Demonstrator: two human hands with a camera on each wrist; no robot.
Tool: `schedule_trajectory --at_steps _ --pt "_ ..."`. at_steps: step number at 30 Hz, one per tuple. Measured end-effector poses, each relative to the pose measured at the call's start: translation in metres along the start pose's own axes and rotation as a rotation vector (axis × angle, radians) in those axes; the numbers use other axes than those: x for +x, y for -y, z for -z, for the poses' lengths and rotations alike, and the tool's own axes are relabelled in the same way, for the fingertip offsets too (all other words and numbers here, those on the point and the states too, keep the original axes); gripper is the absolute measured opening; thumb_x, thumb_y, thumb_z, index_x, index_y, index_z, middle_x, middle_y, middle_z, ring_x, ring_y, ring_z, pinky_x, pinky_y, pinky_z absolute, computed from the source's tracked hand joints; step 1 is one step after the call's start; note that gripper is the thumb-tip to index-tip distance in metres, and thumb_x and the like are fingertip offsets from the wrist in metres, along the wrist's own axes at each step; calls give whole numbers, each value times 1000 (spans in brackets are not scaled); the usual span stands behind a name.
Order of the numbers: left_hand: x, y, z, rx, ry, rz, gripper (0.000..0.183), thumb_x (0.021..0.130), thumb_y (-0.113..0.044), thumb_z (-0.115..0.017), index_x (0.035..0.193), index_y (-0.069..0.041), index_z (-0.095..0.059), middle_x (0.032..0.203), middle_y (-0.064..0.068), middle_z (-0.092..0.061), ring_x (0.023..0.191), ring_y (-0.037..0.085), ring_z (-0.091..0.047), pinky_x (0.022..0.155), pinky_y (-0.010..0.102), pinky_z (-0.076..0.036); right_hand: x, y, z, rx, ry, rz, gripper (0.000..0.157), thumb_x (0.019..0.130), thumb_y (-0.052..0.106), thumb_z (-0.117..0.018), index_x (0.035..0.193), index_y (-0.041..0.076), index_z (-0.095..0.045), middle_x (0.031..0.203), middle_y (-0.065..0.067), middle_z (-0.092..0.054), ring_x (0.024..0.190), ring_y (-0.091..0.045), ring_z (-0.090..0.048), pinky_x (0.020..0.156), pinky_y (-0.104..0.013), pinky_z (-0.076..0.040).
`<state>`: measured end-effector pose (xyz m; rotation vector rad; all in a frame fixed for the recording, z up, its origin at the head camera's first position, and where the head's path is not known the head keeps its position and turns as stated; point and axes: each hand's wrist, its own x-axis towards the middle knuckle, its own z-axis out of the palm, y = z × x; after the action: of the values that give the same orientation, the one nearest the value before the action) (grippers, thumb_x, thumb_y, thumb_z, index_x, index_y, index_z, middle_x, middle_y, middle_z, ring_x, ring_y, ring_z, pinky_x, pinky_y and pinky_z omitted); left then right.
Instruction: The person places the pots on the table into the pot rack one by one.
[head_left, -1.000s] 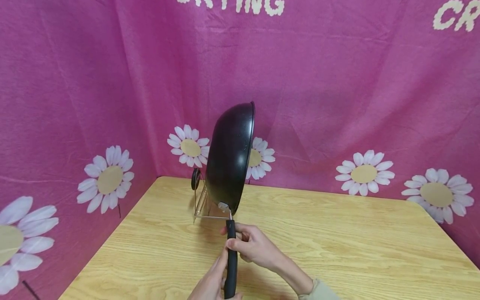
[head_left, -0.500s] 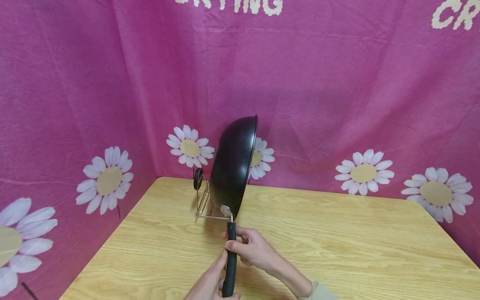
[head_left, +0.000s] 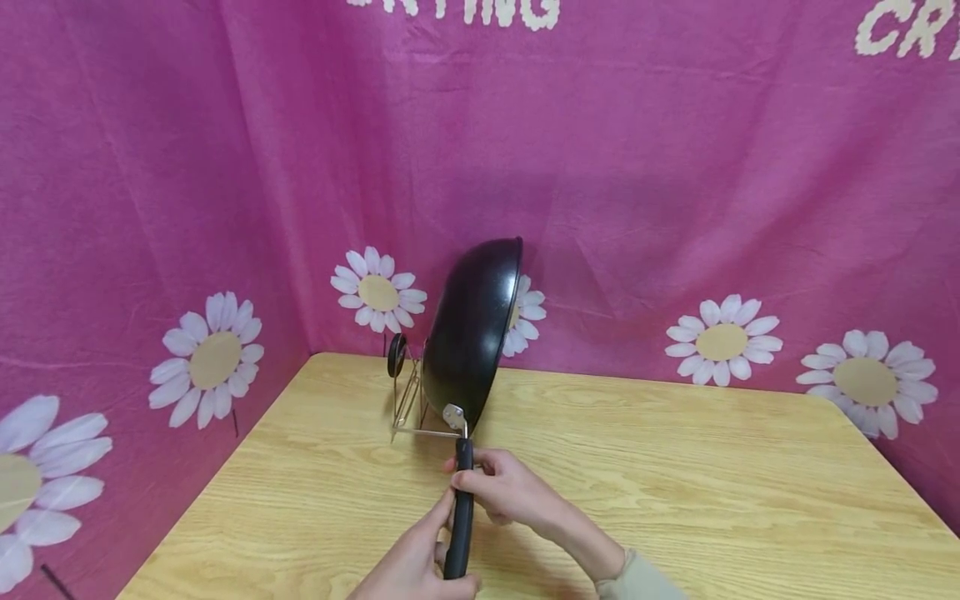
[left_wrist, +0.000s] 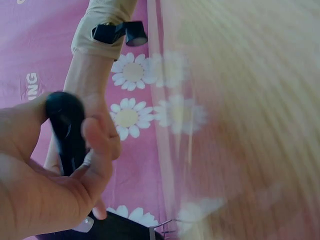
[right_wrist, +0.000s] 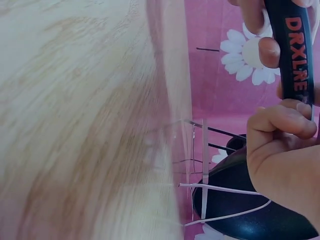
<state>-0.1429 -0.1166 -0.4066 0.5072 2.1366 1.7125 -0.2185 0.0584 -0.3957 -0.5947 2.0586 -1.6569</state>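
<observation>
A black wok (head_left: 472,325) stands on edge, its rounded underside facing left and its rim to the right, leaning slightly right. Its lower part is at the wire rack (head_left: 427,432); in the right wrist view, rack wires (right_wrist: 205,170) cross in front of the wok's dark body (right_wrist: 250,215). My left hand (head_left: 420,558) grips the rear end of the black handle (head_left: 459,533), thumb and fingers around it, as the left wrist view also shows. Closer to the wok, my right hand (head_left: 517,496) pinches the same handle. Whether the rack bears the wok's weight, I cannot tell.
A small black round piece (head_left: 397,355) is at the rack's left end. The pale wooden table (head_left: 675,483) stretches to the right. Behind and to the left hangs a magenta cloth (head_left: 637,167) printed with daisies.
The wok has come down and leans further right. Both hands keep their hold on the handle, whose rear end has risen slightly in the head view. The rack has shifted slightly right in view.
</observation>
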Motion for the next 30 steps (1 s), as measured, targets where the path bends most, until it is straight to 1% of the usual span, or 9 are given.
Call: schedule_trajectory --at_steps 4,8,11,14,17,20,23,27,30 --pt "5 9 7 81 25 79 105 83 -24 -80 160 -11 -10 99 3 -51 65 12 -60 60 23 -50 -2 -2 4 -23 29 20 33 94 22 -58 122 3 -60 56 7 -36 42 -7 -29 41 -22 -23" --pt "6 13 13 94 63 136 108 83 -39 -80 160 -11 -9 100 3 -53 70 14 -63 64 25 -52 -4 -7 9 -50 71 54 31 99 27 -57 122 6 -60 58 7 -38 43 -7 -31 41 -22 -27" --pt "3 8 15 78 51 114 102 85 -36 -79 160 -11 -15 102 5 -54 70 17 -62 61 27 -50 -7 -11 15 -102 91 84 30 101 32 -56 117 7 -60 61 5 -43 44 -8 -36 41 -24 -31" --pt "0 1 17 88 12 96 92 86 -32 -78 157 -10 -24 106 5 -54 71 18 -62 61 26 -49 -13 -13 22 -182 77 108 32 101 34 -56 119 9 -61 66 1 -52 47 -8 -43 41 -27 -38" --pt "-2 -5 20 117 -18 102 87 86 -34 -77 155 -9 -29 108 4 -56 74 18 -62 62 26 -48 -20 -13 31 -271 33 134 37 101 34 -58 127 9 -60 72 -4 -59 54 -10 -52 45 -30 -46" --pt "-2 -9 24 162 -48 105 83 87 -38 -76 153 -11 -32 109 3 -58 77 18 -63 64 28 -49 -28 -13 41 -363 -23 165 40 99 34 -60 129 6 -60 77 -7 -65 64 -15 -60 54 -28 -51" --pt "-3 -11 27 213 -74 87 79 87 -41 -75 150 -13 -36 109 2 -58 80 17 -62 64 28 -49 -36 -12 49 -472 -98 179 40 98 36 -62 125 8 -62 82 -1 -67 73 -12 -62 64 -24 -51" --pt "-3 -12 32 269 -107 36 70 89 -42 -73 147 -16 -43 110 2 -59 81 15 -60 63 27 -48 -45 -14 61 -600 -211 183 38 94 39 -66 120 12 -66 86 9 -68 80 -4 -61 69 -22 -49" --pt "-3 -11 38 285 -129 39 65 89 -44 -72 143 -20 -47 115 5 -59 85 15 -60 67 27 -50 -52 -18 69 -683 -294 201 40 91 42 -70 120 15 -66 94 8 -71 89 -8 -65 74 -27 -51"
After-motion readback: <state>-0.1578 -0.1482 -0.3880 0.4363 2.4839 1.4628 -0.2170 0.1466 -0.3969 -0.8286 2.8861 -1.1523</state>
